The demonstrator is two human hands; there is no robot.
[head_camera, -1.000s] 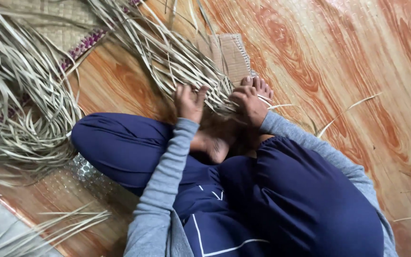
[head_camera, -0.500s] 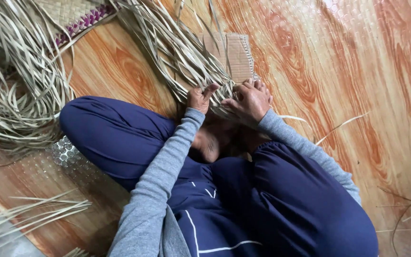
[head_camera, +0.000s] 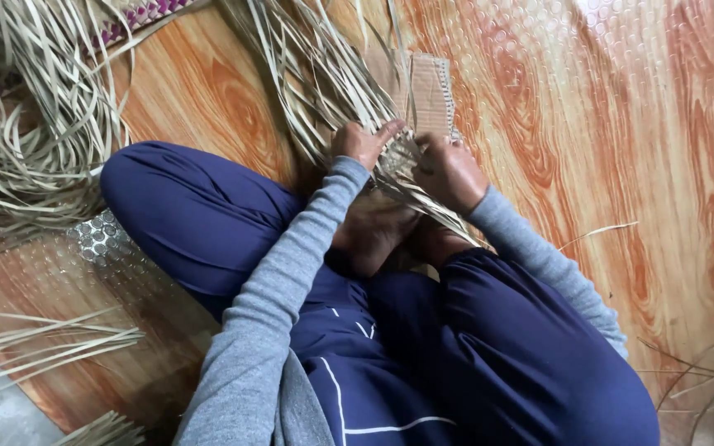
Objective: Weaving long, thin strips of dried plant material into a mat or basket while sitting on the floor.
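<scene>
Over crossed legs in navy trousers (head_camera: pixel 200 215) | left hand (head_camera: pixel 359 142) and right hand (head_camera: pixel 449 172) both closed on pale dried leaf strips (head_camera: pixel 398 161), just above bare feet (head_camera: pixel 378 235) | beyond: strip bundle (head_camera: pixel 316 70) fanning across wood-grain floor (head_camera: pixel 588 124), cardboard piece (head_camera: pixel 430 87) beside it | far left: loose strip heap (head_camera: pixel 26 140)

Taking the cardboard piece (head_camera: pixel 430 91) as landmark: to its right the wood-pattern floor (head_camera: pixel 621 124) lies open, with only a few stray strips (head_camera: pixel 597 233) lower down. To its left a dense bundle of dried leaf strips (head_camera: pixel 316 74) crowds the way. Below it, both hands and the crossed legs (head_camera: pixel 208 215) block passage.
</scene>
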